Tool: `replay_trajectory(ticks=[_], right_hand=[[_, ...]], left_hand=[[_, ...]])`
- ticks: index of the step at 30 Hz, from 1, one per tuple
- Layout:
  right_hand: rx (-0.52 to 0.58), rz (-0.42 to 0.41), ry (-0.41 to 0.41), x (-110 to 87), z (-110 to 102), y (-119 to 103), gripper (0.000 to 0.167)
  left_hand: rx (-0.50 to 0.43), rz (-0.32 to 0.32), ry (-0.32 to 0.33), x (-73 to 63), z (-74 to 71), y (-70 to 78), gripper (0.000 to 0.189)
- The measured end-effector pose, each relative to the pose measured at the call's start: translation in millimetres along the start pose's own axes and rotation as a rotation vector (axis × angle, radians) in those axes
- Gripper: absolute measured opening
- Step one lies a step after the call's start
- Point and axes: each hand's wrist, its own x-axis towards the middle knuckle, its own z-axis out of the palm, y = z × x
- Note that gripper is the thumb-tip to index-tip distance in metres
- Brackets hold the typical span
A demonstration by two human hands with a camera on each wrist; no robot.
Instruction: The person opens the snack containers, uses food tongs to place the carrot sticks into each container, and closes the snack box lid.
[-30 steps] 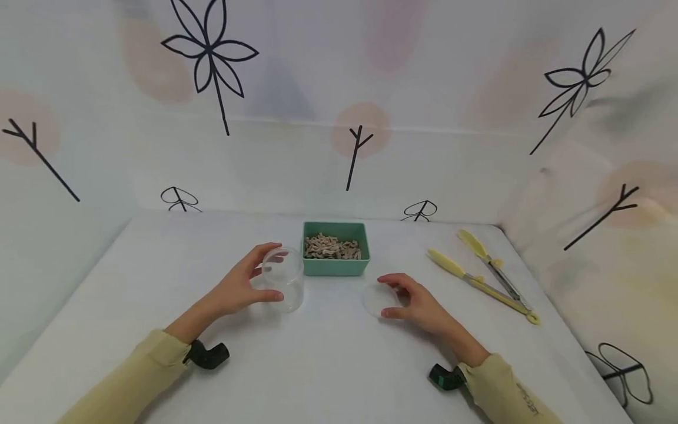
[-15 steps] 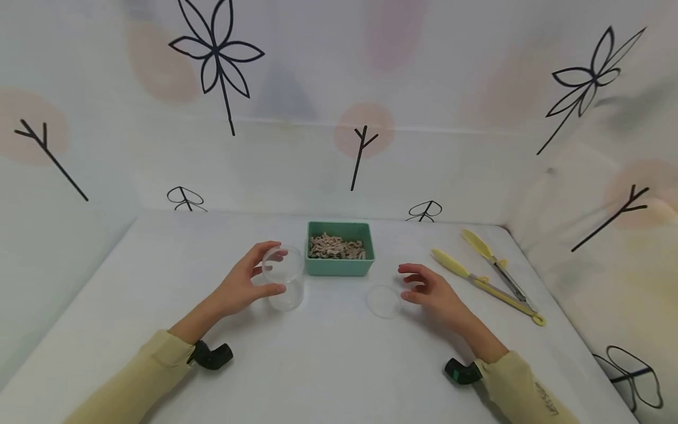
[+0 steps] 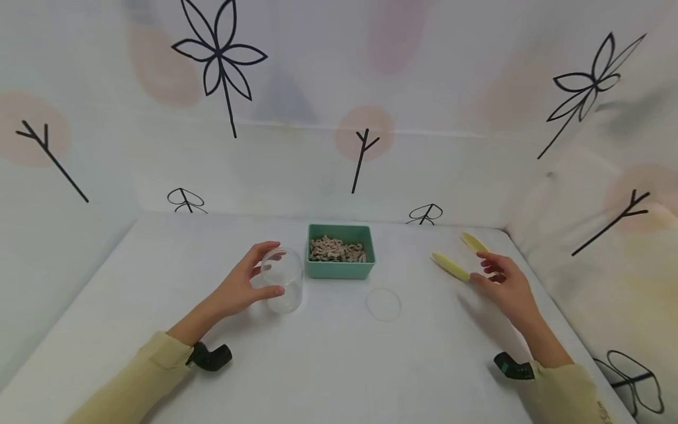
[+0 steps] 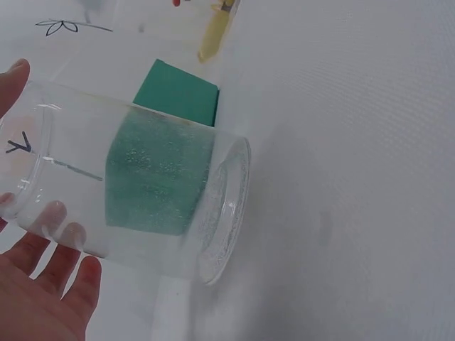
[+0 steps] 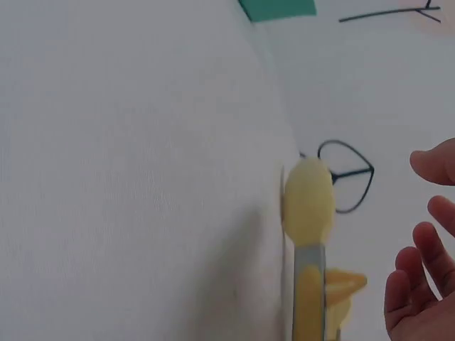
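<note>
My left hand [image 3: 241, 285] holds a clear plastic jar [image 3: 283, 282] upright by its side, thumb in front and fingers behind. In the left wrist view the same transparent jar [image 4: 163, 177] shows with fingers curved along its wall. Over the yellow-tipped tongs [image 3: 450, 266] hovers my right hand [image 3: 511, 288], covering their middle and handle. The right wrist view has the tongs [image 5: 309, 206] lying on the table, with the thumb and fingers [image 5: 434, 249] spread apart from them. A round clear lid [image 3: 384, 304] lies flat between the hands.
A green rectangular tray [image 3: 341, 270] filled with small greyish-brown pieces stands just right of the jar. White cloth [image 3: 339, 365] covers the table. Patterned fabric walls [image 3: 296, 165] close in the back and sides.
My right hand has let go of the lid, leaving it on the table, and moved right to above the tongs. The left hand stays on the jar.
</note>
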Motion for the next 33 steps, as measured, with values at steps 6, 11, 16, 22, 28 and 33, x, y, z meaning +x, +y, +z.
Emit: replay_trajectory(ticks=[6, 11, 16, 22, 28, 33], right_hand=[[-0.193, 0.162, -0.027, -3.6, -23, 30, 0.059], [-0.226, 0.254, -0.051, -5.3, -27, 51, 0.075], [-0.241, 0.28, -0.108, -3.5, -27, 60, 0.089], [-0.327, 0.268, -0.201, 1.3, -26, 65, 0.105], [-0.411, 0.251, -0.232, 5.8, -23, 71, 0.11], [-0.406, 0.299, -0.231, 10.1, -19, 72, 0.114]], left_hand=[[0.007, -0.019, -0.009, 0.9, 0.3, 1.9, 0.076], [-0.015, 0.002, -0.006, 1.3, 1.8, -2.2, 0.074], [-0.033, 0.023, -0.004, 1.9, 1.9, -3.5, 0.072], [-0.032, 0.023, -0.003, 1.5, 1.6, -5.3, 0.07], [-0.051, 0.028, -0.004, 0.9, 1.8, -4.7, 0.071], [-0.051, 0.031, -0.005, 1.3, 2.1, -5.8, 0.07]])
